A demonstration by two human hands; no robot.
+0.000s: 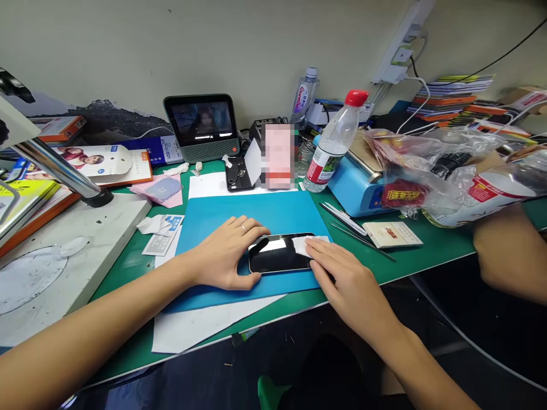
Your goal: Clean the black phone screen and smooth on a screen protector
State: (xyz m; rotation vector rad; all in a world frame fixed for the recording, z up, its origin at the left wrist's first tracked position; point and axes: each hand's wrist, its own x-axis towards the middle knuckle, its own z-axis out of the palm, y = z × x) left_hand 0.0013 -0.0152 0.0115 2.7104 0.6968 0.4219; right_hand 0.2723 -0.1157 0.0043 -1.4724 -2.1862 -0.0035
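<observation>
A smartphone [273, 259] with a glossy black screen lies flat on a blue mat [269, 208]. My left hand [228, 250], with a ring on one finger, steadies its left end, fingers along the far edge and thumb at the near corner. On the right end of the screen, my right hand [342, 267] presses a white wipe [301, 246] under its fingertips. Part of the wipe is hidden below those fingers. White paper [205, 330] sticks out from beneath the mat's near edge.
Behind the mat stand a small display [203, 122], a dark phone [239, 173] and a red-capped bottle [331, 145]. Tweezers [363, 236] and a cigarette pack [393, 234] lie at right. A microscope stand base [106, 228] fills the left. Another person's arm [513, 250] rests at far right.
</observation>
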